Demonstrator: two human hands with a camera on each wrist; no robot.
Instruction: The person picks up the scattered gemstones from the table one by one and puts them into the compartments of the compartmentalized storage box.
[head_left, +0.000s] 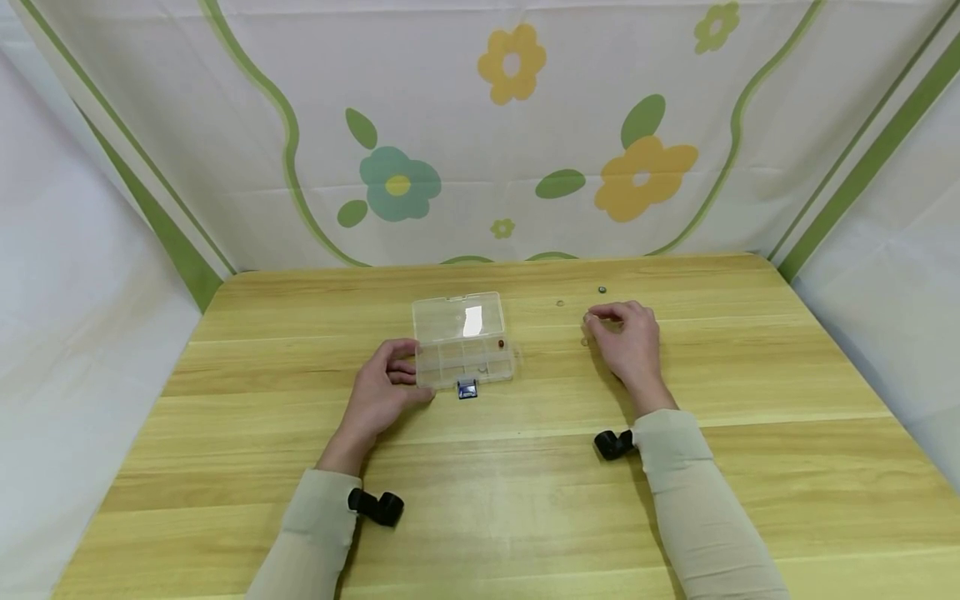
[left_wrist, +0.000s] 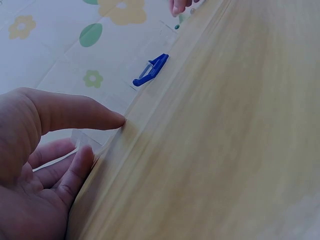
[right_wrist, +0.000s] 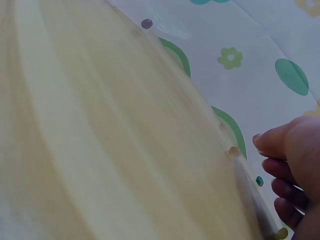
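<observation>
A clear plastic compartment box (head_left: 427,357) stands with its lid raised at the back and a blue latch (head_left: 467,389) at its front. My left hand (head_left: 378,392) grips its left end, thumb (left_wrist: 107,119) along the front edge and the other fingers behind. A dark red bead (head_left: 501,343) and a small pale piece (head_left: 482,369) lie in its compartments. My right hand (head_left: 630,346) hovers over the table to the right, thumb and index tips close together; I cannot tell whether something tiny is between them. Close by lie two pale clear beads (right_wrist: 234,151) and a dark green bead (right_wrist: 259,181).
A yellowish bead (right_wrist: 282,233) lies beyond the right fingers in the right wrist view. The wooden table (head_left: 517,492) ends at a back edge against a flower-print curtain (head_left: 465,125). White cloth hangs at both sides.
</observation>
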